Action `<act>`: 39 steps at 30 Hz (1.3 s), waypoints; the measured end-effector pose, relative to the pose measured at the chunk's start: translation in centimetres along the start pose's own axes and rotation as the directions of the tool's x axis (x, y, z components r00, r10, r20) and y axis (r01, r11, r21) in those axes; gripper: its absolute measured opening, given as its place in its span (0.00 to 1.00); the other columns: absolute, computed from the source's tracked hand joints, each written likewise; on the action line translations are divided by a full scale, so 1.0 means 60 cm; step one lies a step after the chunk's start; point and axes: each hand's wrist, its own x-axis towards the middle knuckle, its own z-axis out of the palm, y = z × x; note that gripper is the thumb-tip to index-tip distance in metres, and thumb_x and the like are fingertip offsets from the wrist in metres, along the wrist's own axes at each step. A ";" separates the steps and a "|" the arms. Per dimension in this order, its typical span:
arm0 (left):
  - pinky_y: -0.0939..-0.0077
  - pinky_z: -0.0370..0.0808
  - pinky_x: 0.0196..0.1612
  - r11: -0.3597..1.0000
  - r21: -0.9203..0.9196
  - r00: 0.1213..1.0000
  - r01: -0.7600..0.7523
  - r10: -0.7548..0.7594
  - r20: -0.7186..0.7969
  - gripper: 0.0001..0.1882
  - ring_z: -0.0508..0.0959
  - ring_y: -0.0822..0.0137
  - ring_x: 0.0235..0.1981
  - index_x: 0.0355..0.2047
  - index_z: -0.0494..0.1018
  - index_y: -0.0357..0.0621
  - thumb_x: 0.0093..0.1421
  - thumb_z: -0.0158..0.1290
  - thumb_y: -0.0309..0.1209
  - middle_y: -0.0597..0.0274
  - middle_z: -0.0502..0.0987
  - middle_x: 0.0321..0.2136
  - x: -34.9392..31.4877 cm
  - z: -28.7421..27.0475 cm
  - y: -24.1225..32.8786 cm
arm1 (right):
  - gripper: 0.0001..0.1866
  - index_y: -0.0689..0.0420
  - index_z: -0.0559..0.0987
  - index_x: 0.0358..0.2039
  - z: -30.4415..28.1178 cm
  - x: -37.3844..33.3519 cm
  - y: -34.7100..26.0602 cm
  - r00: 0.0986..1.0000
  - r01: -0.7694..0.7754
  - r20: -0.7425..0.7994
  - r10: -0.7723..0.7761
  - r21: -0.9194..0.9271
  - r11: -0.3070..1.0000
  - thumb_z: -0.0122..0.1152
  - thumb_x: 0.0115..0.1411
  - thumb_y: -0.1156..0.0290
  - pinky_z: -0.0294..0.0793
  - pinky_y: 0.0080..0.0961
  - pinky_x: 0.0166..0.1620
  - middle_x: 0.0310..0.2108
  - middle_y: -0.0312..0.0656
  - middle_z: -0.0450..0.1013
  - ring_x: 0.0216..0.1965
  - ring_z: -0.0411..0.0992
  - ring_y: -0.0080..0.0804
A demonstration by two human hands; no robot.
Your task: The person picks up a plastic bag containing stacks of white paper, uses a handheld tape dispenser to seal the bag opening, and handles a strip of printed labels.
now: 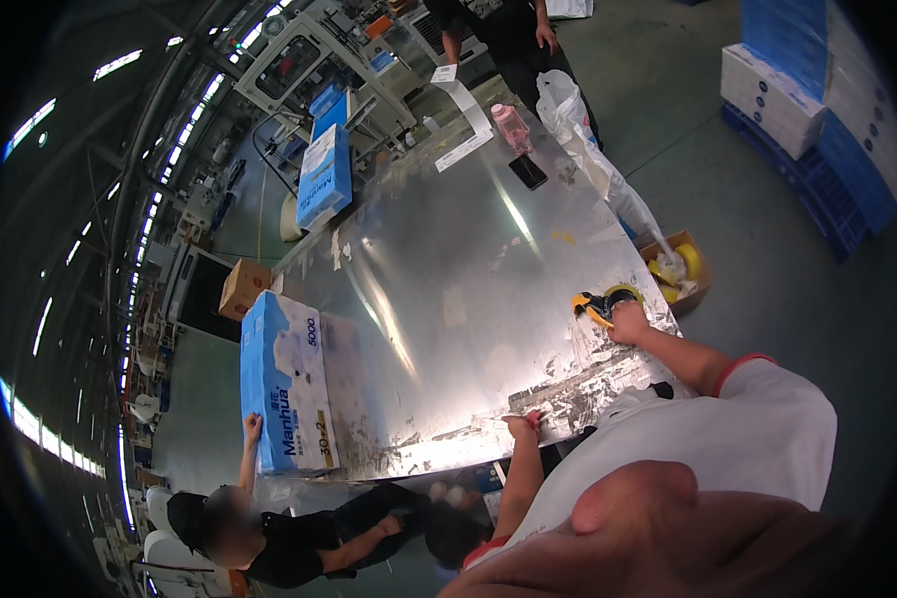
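Note:
My right hand [628, 323] is closed on the handle of a yellow and black tape dispenser [595, 307], which sits at the right side of the metal table [448, 299]. A roll of tape shows partly behind the fingers. At the table's near edge my left hand [525, 424] rests with its fingers stretched out, holding nothing. Far to the left stands a large blue and white pack [287, 384] on the table. Another person's hand [253, 429] touches its side.
A phone [528, 172], a pink bottle [510, 130] and a paper strip [463, 105] lie toward the far end. Beyond the left edge, a blue pack [326, 179] rests by a machine. A carton [683, 269] stands at the right. Two people are nearby.

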 end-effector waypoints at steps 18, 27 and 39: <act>0.85 0.57 0.07 0.999 0.040 0.997 0.028 -0.030 0.069 0.48 0.62 0.72 0.06 0.26 0.72 0.40 0.53 0.13 0.68 0.62 0.74 0.13 0.000 -0.009 0.000 | 0.19 0.59 0.78 0.22 -0.021 0.001 -0.008 0.999 -0.018 0.047 0.018 0.007 1.000 0.57 0.42 0.53 0.67 0.32 0.41 0.26 0.43 0.72 0.34 0.71 0.36; 0.83 0.56 0.08 1.000 0.012 0.999 0.006 -0.006 0.050 0.49 0.63 0.70 0.06 0.26 0.74 0.37 0.54 0.12 0.67 0.60 0.75 0.14 -0.008 0.003 0.005 | 0.23 0.59 0.78 0.30 -0.018 0.009 -0.003 0.990 -0.036 0.132 0.047 -0.086 0.996 0.57 0.43 0.50 0.61 0.33 0.46 0.33 0.44 0.70 0.41 0.66 0.37; 0.85 0.55 0.10 0.991 0.118 0.990 0.065 -0.078 0.113 0.47 0.63 0.75 0.10 0.38 0.73 0.45 0.53 0.12 0.68 0.70 0.74 0.19 -0.017 0.001 0.005 | 0.22 0.53 0.70 0.42 -0.080 -0.272 -0.014 0.896 -0.214 -0.307 0.320 0.332 0.918 0.60 0.44 0.67 0.51 0.41 0.57 0.43 0.42 0.64 0.50 0.60 0.38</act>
